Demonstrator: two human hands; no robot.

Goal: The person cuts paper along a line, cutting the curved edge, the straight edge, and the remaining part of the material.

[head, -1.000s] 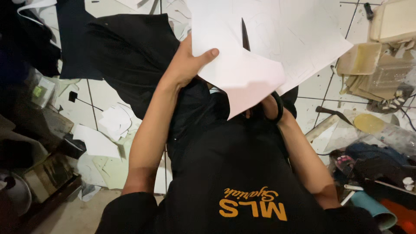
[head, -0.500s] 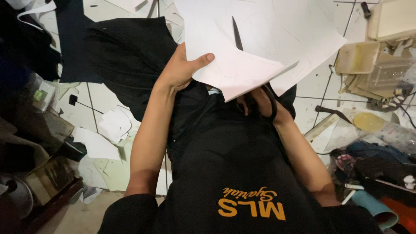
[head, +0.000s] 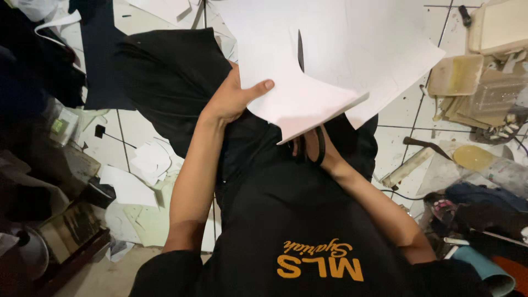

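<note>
Both hands hold white paper sheet (head: 330, 66), cut running lengthwise away

Left hand (head: 234, 99) gripping white paper sheet (head: 324, 60), right hand (head: 313, 146) with black-handled scissors (head: 319, 144) beneath.

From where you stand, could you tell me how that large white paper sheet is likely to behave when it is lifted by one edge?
The white paper sheet probably flexes yet holds some shape: it spans wide from the left hand pinching one edge without drooping badly. It looks light, since a thumb grip carries it. The dark slit in it suggests it may tear further there.
</note>
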